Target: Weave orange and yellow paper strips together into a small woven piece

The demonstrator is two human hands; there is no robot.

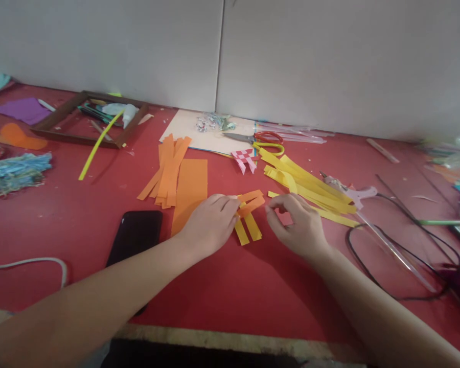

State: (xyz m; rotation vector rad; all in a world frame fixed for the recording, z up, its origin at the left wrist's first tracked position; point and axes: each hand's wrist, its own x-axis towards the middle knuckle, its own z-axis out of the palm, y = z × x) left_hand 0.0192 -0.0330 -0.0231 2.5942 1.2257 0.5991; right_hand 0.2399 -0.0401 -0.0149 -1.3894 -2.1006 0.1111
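Orange and yellow paper strips [251, 203] are crossed over each other in my left hand [216, 222], with its fingers closed on their left side. Two yellow ends [248, 230] point toward me and orange ends stick out to the right. Just right of them, my right hand [299, 222] is curled with thumb and forefinger close together, and nothing shows between the tips. Beyond the hands stands a small pink-and-red woven paper piece [245, 159]. Loose orange strips [170, 171] and an orange sheet [191, 186] lie left of it, yellow strips [310, 184] to the right.
A black phone [136, 235] lies partly beneath my left forearm. Scissors [260, 139] rest on a pale sheet [180, 128] by the wall. At right is a glue gun [352, 193] with a looping black cord [352, 250]. A brown frame [63, 137] holds tools at left.
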